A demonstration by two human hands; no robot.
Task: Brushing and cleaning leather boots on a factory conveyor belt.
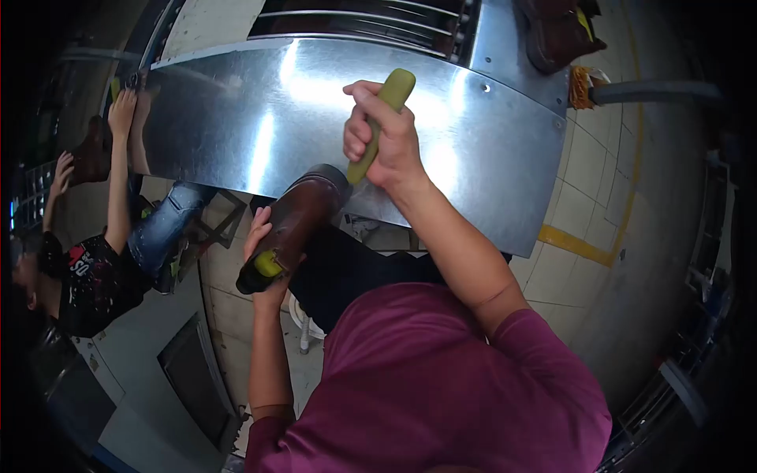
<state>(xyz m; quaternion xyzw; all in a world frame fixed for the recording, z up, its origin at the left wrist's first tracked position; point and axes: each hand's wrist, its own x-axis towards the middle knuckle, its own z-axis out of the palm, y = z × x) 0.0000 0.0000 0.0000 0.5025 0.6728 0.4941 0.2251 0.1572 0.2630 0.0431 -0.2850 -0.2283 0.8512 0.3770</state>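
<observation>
My left hand (258, 231) grips a brown leather boot (298, 211) around its shaft, partly hidden behind it. The boot slants in front of my lap, its dark toe end up by the metal table's edge and its shaft end low on the left. Something yellow-green (269, 264) shows at the shaft end. Wrapped around a long olive-green bar with rounded ends (400, 85) is my right hand (384, 135), raised over the table. The bar's lower end comes close to the boot's toe end; whether they touch I cannot tell.
The shiny metal table (213, 118) spans the area ahead, with metal rollers (355, 24) behind it. Brown boots (552, 39) stand at the far right. On the left, a co-worker (95, 268) reaches toward another brown boot (93, 154). A grey cabinet (150, 394) stands lower left.
</observation>
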